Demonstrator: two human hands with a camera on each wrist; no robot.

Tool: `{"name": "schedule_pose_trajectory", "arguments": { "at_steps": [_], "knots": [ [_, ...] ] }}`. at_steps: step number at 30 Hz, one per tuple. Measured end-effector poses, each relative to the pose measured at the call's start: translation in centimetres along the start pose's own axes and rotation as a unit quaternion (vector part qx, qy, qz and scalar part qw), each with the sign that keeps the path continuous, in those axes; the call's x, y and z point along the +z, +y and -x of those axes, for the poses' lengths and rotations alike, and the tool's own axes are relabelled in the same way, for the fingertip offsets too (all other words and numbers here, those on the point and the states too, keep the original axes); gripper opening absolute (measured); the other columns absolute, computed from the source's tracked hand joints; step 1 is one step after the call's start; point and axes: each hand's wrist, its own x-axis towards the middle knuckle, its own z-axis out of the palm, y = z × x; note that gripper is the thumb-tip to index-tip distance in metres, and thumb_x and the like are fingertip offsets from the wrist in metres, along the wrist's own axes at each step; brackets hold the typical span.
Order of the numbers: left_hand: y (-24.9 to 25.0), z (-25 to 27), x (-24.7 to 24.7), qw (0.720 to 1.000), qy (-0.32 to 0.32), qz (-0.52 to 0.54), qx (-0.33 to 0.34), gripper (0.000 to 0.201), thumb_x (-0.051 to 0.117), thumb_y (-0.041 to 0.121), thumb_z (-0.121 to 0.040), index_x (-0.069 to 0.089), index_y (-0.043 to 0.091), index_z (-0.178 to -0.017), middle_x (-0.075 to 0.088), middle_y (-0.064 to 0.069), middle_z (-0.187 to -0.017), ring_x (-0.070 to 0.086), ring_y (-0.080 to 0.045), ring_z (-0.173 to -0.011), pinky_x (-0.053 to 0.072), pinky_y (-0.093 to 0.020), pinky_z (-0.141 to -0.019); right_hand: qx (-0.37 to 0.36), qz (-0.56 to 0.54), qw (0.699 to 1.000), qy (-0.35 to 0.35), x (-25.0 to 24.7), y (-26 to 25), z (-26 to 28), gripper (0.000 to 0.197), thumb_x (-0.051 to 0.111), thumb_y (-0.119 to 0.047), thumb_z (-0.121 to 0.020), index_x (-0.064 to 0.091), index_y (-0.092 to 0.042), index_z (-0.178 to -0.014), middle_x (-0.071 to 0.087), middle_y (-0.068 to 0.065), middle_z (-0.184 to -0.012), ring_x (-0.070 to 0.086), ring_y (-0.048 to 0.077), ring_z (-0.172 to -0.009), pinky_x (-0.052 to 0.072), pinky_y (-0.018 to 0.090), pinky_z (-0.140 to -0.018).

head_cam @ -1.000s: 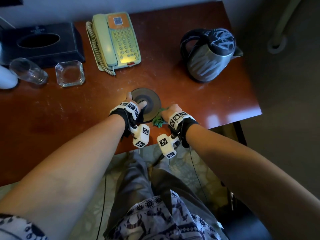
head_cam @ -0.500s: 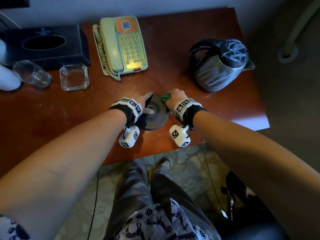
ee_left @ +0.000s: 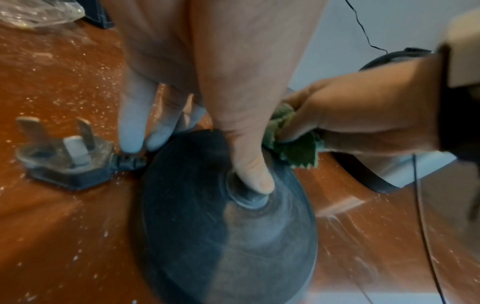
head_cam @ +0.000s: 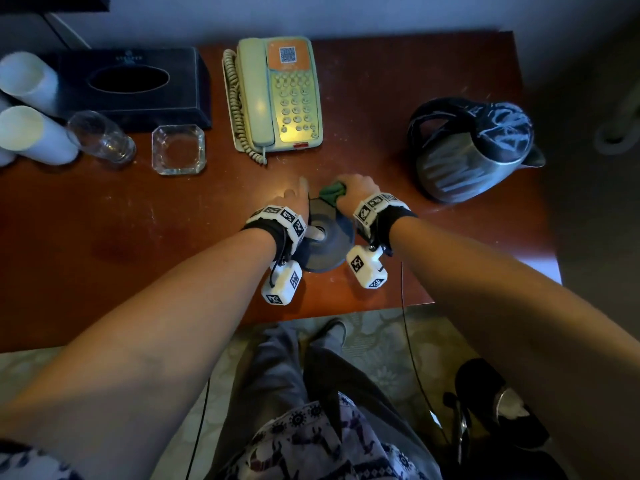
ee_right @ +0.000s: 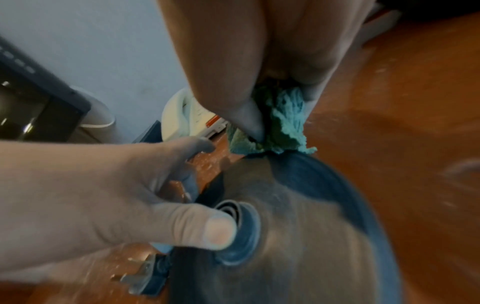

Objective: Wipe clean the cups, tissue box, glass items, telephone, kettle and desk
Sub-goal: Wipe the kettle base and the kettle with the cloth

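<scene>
A dusty black round kettle base [head_cam: 329, 251] lies on the red-brown desk [head_cam: 104, 220] near its front edge. My left hand [head_cam: 294, 206] holds it: the thumb [ee_left: 252, 174] presses the centre hub and the fingers [ee_left: 132, 133] reach over its far left rim. My right hand [head_cam: 360, 188] grips a bunched green cloth [head_cam: 332, 194] against the base's far rim [ee_right: 280, 127]. The base's plug [ee_left: 67, 162] lies prongs-up beside the left fingers. The steel kettle [head_cam: 474, 150] stands apart at the right.
Along the back stand a cream telephone [head_cam: 277, 98], a black tissue box [head_cam: 131, 84], a square glass ashtray [head_cam: 178, 150], a tipped drinking glass [head_cam: 100, 138] and white cups [head_cam: 31, 133]. White dust specks cover the desk. A thin cable [head_cam: 405, 306] hangs over the front edge.
The right hand has carried the cloth round the base's rim from the near right side to the far side. The left thumb stays on the hub.
</scene>
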Motion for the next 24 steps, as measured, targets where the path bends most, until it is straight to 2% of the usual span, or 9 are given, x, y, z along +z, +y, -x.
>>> {"name": "schedule_pose_trajectory", "arguments": {
  "at_steps": [2,5,10,13,15,17,20,22,24],
  "knots": [
    [-0.1,0.1,0.0,1.000,-0.013,0.020,-0.006,0.119,0.081,0.058,-0.072,0.007,0.013,-0.153,0.044,-0.025,-0.138,0.054,-0.046,-0.115,0.051,-0.053,-0.089,0.042,-0.024,0.999,0.006,-0.1,1.9,1.0,0.034,0.056,-0.021,-0.082,0.065,-0.031,-0.113,0.065,0.006,-0.112,0.065,0.030,-0.096,0.057,0.035,-0.083],
    [0.2,0.6,0.1,0.999,-0.027,0.033,-0.034,0.120,0.081,0.058,-0.072,0.007,0.017,-0.156,0.033,-0.024,-0.149,0.046,-0.046,-0.127,0.048,-0.054,-0.096,0.084,-0.066,0.994,-0.005,0.0,4.0,2.1,0.036,0.063,-0.029,-0.082,0.067,-0.027,-0.118,0.067,0.006,-0.111,0.067,0.026,-0.092,0.056,0.029,-0.077],
    [2.0,3.6,0.3,0.998,0.055,-0.029,-0.017,0.079,0.073,0.049,-0.085,0.034,0.010,-0.142,0.037,-0.015,-0.145,0.040,-0.039,-0.130,0.042,-0.045,-0.097,0.111,-0.115,0.987,0.007,0.2,6.1,3.7,0.037,0.063,-0.019,-0.084,0.068,-0.021,-0.121,0.069,0.008,-0.111,0.066,0.027,-0.098,0.057,0.034,-0.086],
    [3.2,4.7,0.9,0.996,0.069,-0.048,-0.013,0.070,0.068,0.044,-0.090,0.037,0.008,-0.140,0.043,-0.016,-0.139,0.050,-0.035,-0.117,0.046,-0.041,-0.083,0.110,-0.134,0.985,0.001,0.7,7.1,4.6,0.030,0.062,-0.017,-0.086,0.070,-0.019,-0.114,0.069,0.009,-0.105,0.066,0.026,-0.093,0.057,0.034,-0.083],
    [4.0,4.8,1.3,0.997,0.064,-0.048,-0.017,0.061,0.066,0.042,-0.093,0.040,0.007,-0.135,0.052,-0.016,-0.131,0.055,-0.030,-0.092,0.043,-0.037,-0.064,0.107,-0.147,0.983,0.001,0.8,7.6,5.2,0.027,0.064,-0.020,-0.086,0.070,-0.018,-0.113,0.069,0.009,-0.103,0.066,0.025,-0.091,0.057,0.033,-0.083],
    [4.4,4.7,1.9,0.996,0.073,-0.045,-0.012,0.048,0.063,0.035,-0.096,0.044,0.005,-0.129,0.060,-0.017,-0.120,0.054,-0.029,-0.080,0.040,-0.036,-0.059,0.104,-0.160,0.982,0.001,0.8,8.3,5.6,0.026,0.065,-0.021,-0.087,0.069,-0.018,-0.112,0.067,0.007,-0.098,0.065,0.025,-0.088,0.057,0.034,-0.081],
    [4.8,4.8,2.3,0.994,0.096,-0.057,-0.001,0.039,0.058,0.024,-0.100,0.045,0.001,-0.129,0.061,-0.020,-0.121,0.064,-0.037,-0.098,0.047,-0.039,-0.066,0.106,-0.183,0.977,0.005,0.6,9.2,6.1,0.023,0.065,-0.022,-0.087,0.069,-0.019,-0.110,0.065,0.005,-0.093,0.064,0.023,-0.083,0.057,0.032,-0.076],
    [4.9,5.0,1.9,0.994,0.098,-0.041,0.002,0.040,0.057,0.021,-0.100,0.044,0.000,-0.131,0.058,-0.021,-0.126,0.062,-0.040,-0.108,0.050,-0.043,-0.077,0.110,-0.204,0.973,0.010,0.3,9.8,6.2,0.024,0.066,-0.022,-0.086,0.069,-0.020,-0.110,0.067,0.005,-0.096,0.065,0.023,-0.085,0.057,0.033,-0.078],
    [4.4,5.2,1.1,0.994,0.113,0.005,0.002,0.039,0.057,0.026,-0.100,0.047,0.002,-0.130,0.059,-0.020,-0.122,0.061,-0.041,-0.105,0.050,-0.044,-0.079,0.120,-0.225,0.967,0.018,0.3,10.2,6.1,0.027,0.065,-0.019,-0.086,0.067,-0.025,-0.113,0.067,0.005,-0.102,0.064,0.022,-0.085,0.057,0.032,-0.077]
  ]
}}
